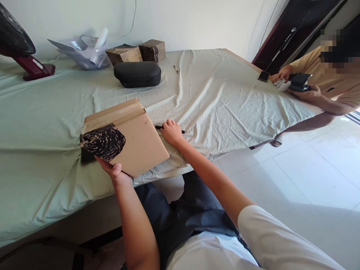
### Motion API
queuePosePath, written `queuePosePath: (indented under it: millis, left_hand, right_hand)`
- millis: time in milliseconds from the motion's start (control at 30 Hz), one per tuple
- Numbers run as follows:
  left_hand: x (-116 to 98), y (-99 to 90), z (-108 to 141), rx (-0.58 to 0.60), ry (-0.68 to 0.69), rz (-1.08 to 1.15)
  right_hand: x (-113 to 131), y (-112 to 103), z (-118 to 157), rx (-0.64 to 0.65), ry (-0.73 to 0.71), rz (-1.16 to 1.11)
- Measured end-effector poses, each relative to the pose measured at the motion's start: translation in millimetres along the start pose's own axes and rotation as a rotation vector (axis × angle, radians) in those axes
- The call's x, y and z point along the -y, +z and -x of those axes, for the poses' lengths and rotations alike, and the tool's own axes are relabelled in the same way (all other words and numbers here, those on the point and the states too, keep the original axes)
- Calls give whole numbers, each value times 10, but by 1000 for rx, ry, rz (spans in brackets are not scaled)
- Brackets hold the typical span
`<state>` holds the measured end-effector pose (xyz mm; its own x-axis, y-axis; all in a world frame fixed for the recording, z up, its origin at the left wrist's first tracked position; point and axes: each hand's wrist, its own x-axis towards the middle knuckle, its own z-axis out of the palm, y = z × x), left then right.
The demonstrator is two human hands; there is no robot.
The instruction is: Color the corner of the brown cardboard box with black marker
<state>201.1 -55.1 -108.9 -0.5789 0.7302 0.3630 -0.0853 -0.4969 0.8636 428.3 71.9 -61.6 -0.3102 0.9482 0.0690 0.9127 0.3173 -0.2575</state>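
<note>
A cardboard box [143,140] with a taped flap and a dense patch of black scribble lies tilted near the table's front edge. My left hand [115,170] grips its near left side, thumb at the edge and the other fingers partly hidden beneath. To the right of the box, my right hand [172,132] is closed over a black marker [159,127] on the cloth. Both ends of the marker stick out from under the fingers. A dark flat piece [86,156] shows under the box's left corner.
A black zip case [137,74], two small cardboard boxes [125,54], a clear plastic basket [84,56] and a pen [176,69] stand or lie farther back. At left is a dark red stand [35,68]. Another person [337,86] at right holds a dark device near a phone [263,76].
</note>
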Motion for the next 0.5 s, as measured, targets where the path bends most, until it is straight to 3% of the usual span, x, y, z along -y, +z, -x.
queuePosePath:
  millis: [500]
  left_hand:
    - [-149,93,28,40,57,6]
  right_hand:
    - [-80,-5,-12,-17,-31,-96]
